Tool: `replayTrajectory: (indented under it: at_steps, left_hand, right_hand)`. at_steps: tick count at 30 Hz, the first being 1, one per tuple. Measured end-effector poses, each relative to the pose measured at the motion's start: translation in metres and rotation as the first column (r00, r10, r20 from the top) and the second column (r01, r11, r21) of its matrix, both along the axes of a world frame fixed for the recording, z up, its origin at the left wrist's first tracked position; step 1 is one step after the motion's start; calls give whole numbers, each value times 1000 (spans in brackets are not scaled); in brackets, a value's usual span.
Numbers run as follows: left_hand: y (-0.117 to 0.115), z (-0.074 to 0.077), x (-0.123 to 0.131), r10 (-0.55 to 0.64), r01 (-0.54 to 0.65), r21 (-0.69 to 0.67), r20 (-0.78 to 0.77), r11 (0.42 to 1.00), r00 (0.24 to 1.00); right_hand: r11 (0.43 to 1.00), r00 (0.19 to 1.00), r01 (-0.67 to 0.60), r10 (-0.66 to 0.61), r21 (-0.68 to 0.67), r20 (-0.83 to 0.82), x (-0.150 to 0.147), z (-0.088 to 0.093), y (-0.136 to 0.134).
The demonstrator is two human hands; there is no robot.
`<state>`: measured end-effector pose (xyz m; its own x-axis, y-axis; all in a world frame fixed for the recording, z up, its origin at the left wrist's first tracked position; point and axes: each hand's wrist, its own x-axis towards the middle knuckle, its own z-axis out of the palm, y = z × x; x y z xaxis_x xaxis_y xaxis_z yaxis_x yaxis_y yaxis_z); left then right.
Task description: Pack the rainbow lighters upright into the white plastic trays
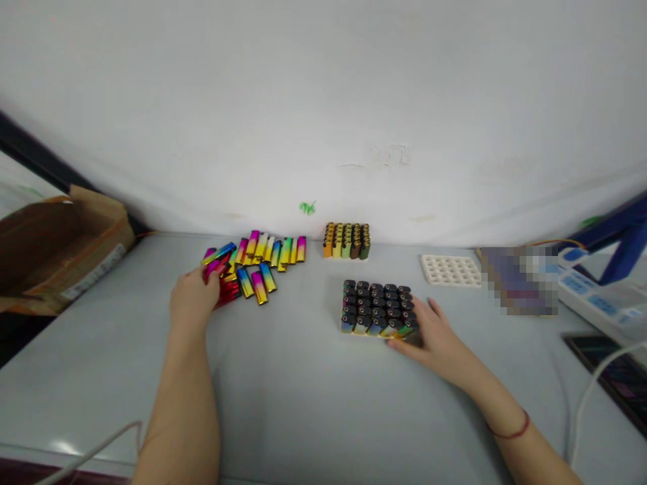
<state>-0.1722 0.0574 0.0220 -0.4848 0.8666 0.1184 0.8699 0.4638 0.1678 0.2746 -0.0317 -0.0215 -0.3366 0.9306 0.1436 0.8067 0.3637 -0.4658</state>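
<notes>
My left hand (195, 296) reaches into a loose pile of shiny multicoloured lighters (260, 286). Its fingers are curled round red lighters (227, 291) at the pile's near left edge; the fingertips are partly hidden. My right hand (437, 340) grips the right side of a block of lighters (377, 310) packed upright in rows, black tops upward. The thumb lies along the near edge of this block, and the other fingers go round its far right side. A pale tray base shows under the lighters' front row.
Behind the block, a second set of upright lighters (346, 241) stands near the wall. A white tray with holes (451, 270) lies to the right, beside a blurred-out item (520, 279). A cardboard box (96, 249) is at far left, and a dark flat device (614, 377) at far right.
</notes>
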Motion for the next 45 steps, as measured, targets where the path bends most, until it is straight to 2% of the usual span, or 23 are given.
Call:
replayTrajectory:
  at_steps: [3,7,13,15,17,19,21,23,25,26,29,31,32,34,37,42,45]
  left_hand:
    - [1,3,4,44,-44,-40,13,998,999]
    - [1,5,8,35,-32,-53,45,998,998]
    - [1,2,4,58,-56,-31,64,998,996]
    - [1,3,6,56,-58,80,20,995,998]
    - [1,7,16,8,1,251,-34,968,999]
    - [0,13,36,-100,120,403,-71,907,992]
    - [-2,20,67,-240,247,486,-77,838,968]
    - [-8,22,103,-430,385,488,-21,783,902]
    - [-18,18,140,-645,560,386,132,733,753]
    - [-24,14,156,-713,641,324,211,696,668]
    - [-39,-3,192,-812,800,202,312,565,494]
    - [-44,-12,205,-832,841,153,316,518,456]
    - [-45,-16,210,-829,842,135,311,523,465]
    - [-44,-20,216,-802,813,116,292,570,521]
    - [-42,-23,223,-757,761,108,258,640,600]
    - [-45,-21,240,-709,714,54,190,699,679]
    - [-45,-21,253,-684,688,38,156,725,712]
  right_hand:
    - [999,999,31,-30,11,-20,-1,1,1]
    - [998,998,58,-57,20,-30,-5,5,3]
    - [996,993,84,-83,15,-88,-8,13,4]
    - [996,988,91,-89,14,-124,-5,15,5]
    - [993,982,115,-110,24,-154,-2,15,8]
    - [989,975,144,-137,34,-173,2,15,11]
    - [985,970,167,-157,40,-186,5,13,14]
    - [982,966,184,-173,41,-194,6,10,17]
    - [980,963,194,-184,33,-198,5,7,18]
    - [981,963,194,-186,24,-197,6,6,17]
    - [984,971,180,-179,-10,-158,17,8,15]
    - [987,982,162,-163,-17,-97,33,15,14]
    - [988,986,155,-155,-10,-62,43,20,15]
    - [990,990,139,-139,9,10,60,31,18]
    - [991,991,129,-127,-37,47,68,43,24]
    - [991,994,100,-95,-84,62,53,44,29]
    - [993,980,114,-111,-7,164,71,42,40]
